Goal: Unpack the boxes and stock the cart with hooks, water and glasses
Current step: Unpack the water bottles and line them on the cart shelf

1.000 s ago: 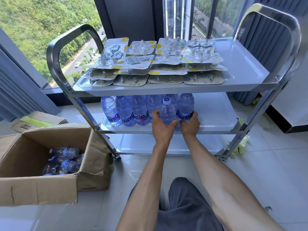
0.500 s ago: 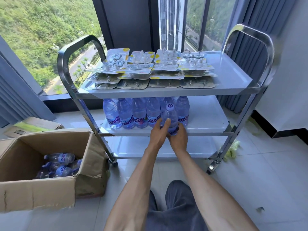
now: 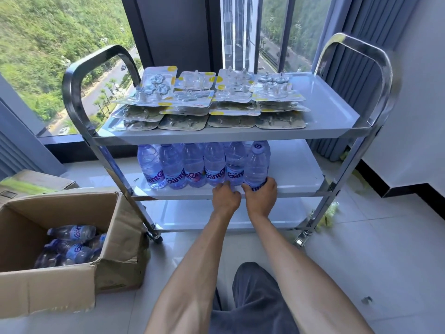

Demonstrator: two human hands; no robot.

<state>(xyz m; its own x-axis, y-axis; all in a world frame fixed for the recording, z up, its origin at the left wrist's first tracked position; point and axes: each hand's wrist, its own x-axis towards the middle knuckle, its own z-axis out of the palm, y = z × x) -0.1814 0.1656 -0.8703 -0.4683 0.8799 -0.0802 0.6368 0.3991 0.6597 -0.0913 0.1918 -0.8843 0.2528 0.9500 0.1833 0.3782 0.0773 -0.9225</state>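
A steel three-shelf cart (image 3: 337,131) stands by the window. Packs of hooks (image 3: 207,100) cover the left and middle of its top shelf. Several water bottles (image 3: 183,165) stand in a row on the middle shelf. My right hand (image 3: 261,196) grips the base of the rightmost bottle (image 3: 257,162), which stands at the row's right end. My left hand (image 3: 226,197) is curled at the foot of the bottle beside it, touching its base. An open cardboard box (image 3: 115,239) on the floor at left holds more bottles (image 3: 72,244).
A flattened carton (image 3: 33,183) lies behind the open box. The right part of the middle shelf (image 3: 296,169) and the bottom shelf (image 3: 192,215) are bare. Curtains hang at right, with green scraps (image 3: 330,213) on the tiled floor by the cart's right leg.
The bottle held in front of the row has been moved right and set at the row's right end. Both hands have dropped to the bottle bases.
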